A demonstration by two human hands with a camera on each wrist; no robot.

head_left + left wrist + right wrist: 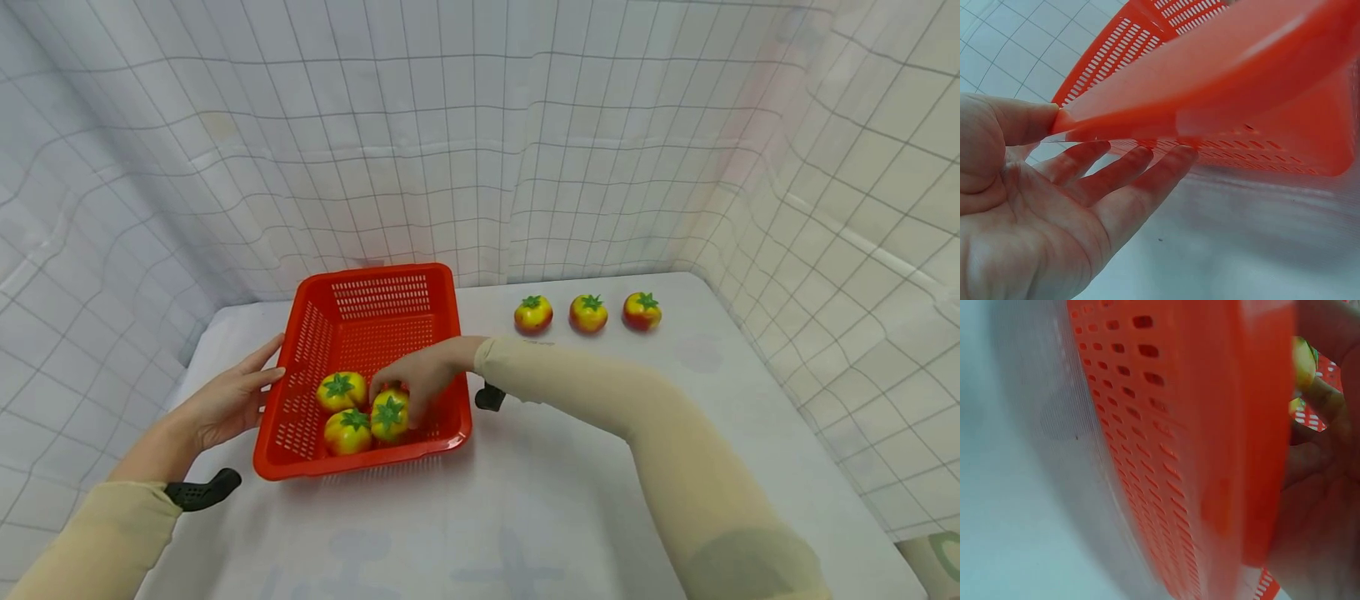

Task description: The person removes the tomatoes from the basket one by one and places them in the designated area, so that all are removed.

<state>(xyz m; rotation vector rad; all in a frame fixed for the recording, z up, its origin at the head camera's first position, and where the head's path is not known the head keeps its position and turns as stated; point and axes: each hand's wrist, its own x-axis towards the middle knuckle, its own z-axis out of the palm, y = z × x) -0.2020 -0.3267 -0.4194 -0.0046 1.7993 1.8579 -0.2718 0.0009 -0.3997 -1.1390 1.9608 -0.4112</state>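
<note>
A: Obs. 1, state of the hands?

B: Left hand (232,400) grasps the rim of the red slotted basket (307,468), thumb on the edge, fingers under it against the outer wall. Right hand (420,375) reaches over the opposite rim, fingers curled round the front-right tomato (389,415), inside the basket.

A: Is its weight on the basket floor?

B: Cannot tell; the hand covers the contact.

A: Failure modes?

B: First, crowding. The rear-left tomato (342,392) and front-left tomato (348,432) lie close against the held one. If the fingers spread wide on release, they could nudge a neighbour; round fruit would probably roll.

A: Second?

B: Snagging. The black wrist mount (491,397) on the right arm sits just outside the right-hand rim. A low withdrawal could catch it and drag the basket.

A: Does the left hand guard against that?

B: Partly, I judge. It steadies one side only; pulling on that rim could tilt the basket and send fruit sliding.

A: Outside it?

B: Three more on the counter (735,350), in a row: left tomato (533,315), middle tomato (588,314), right tomato (642,311). A careless sleeve (562,375) sweep might set them rolling.
</note>
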